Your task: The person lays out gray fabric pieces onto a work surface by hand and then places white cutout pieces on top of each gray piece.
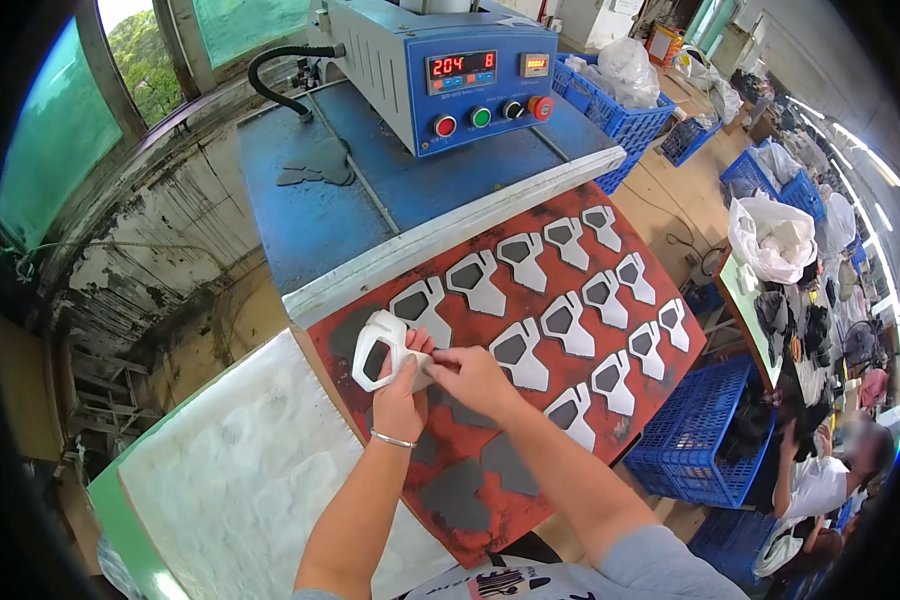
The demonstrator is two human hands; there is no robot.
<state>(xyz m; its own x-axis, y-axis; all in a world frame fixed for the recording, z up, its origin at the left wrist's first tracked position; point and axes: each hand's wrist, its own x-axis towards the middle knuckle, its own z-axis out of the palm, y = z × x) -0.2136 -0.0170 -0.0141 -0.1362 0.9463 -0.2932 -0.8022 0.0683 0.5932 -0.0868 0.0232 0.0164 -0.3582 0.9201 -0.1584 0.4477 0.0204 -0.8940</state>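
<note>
My left hand point(400, 395), with a silver bangle at the wrist, holds a white cut-out piece point(378, 340) that has a large opening. My right hand point(472, 378) pinches the lower right edge of the same piece. Both hands are over the left part of a red board point(440, 420). Rows of white pieces with dark grey panels point(518, 352) lie on that board, to the right of and beyond my hands. Dark grey flat shapes point(457, 497) lie nearer to me on it.
Beyond the board stands a blue machine point(480, 85) on a blue table point(300, 230) with grey scraps point(320, 165). A white sheet point(260, 460) lies at left. Blue crates point(695, 430) stand at right, with a person point(820, 480) beyond.
</note>
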